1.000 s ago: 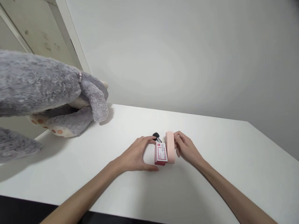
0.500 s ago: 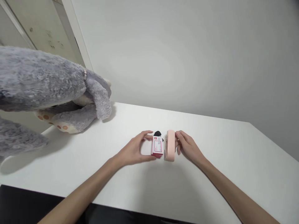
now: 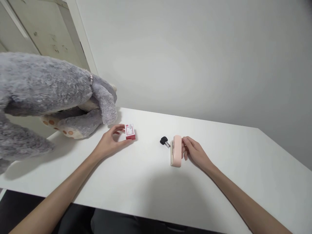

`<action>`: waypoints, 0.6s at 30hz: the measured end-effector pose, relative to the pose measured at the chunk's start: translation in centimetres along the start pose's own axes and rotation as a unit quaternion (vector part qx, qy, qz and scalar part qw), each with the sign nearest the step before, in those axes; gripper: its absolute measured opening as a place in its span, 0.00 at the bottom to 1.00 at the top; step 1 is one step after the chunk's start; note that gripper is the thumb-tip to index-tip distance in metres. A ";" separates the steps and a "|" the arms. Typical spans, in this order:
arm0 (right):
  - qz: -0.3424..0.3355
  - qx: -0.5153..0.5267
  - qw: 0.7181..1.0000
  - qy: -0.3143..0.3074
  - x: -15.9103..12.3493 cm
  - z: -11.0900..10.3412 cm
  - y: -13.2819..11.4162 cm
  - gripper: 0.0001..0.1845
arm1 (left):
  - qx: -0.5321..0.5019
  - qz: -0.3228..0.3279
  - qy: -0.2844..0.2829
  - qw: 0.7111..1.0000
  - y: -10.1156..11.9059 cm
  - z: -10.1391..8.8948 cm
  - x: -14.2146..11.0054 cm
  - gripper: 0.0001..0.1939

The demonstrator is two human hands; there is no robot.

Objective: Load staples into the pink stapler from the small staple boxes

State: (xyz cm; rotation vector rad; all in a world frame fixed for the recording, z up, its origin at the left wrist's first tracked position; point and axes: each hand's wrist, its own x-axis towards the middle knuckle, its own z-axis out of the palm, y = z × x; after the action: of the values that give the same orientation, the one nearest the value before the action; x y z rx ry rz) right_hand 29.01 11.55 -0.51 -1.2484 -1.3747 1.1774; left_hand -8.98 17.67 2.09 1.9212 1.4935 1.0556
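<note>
Head view shows the left hand (image 3: pixel 108 143) gripping the box (image 3: pixel 130 130), while a careless nudge from the right hand (image 3: pixel 195 151), its grip unclear, could push the stapler (image 3: pixel 177 151) into the black-and-silver object (image 3: pixel 164 140) at its ten o'clock.

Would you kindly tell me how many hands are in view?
2: the left hand, at the red-and-white packaging near the grey plush toy, and the right hand, at the right side of the pink stapler.

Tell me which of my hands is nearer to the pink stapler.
Right. Your right hand is right beside the pink stapler, on its right side; your left hand is well off to its left, at the red-and-white box.
</note>
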 end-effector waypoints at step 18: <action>-0.003 -0.017 1.000 0.000 -0.2 0.1 -0.2 0.30 | 0.103 0.002 0.067 0.992 -0.3 0.1 -0.2 0.48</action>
State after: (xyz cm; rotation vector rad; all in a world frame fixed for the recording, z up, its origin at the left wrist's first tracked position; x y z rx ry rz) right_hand 28.93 11.32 -0.28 -1.2679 -1.4035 1.1546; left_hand -9.11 17.53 1.75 2.0259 1.7329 1.0890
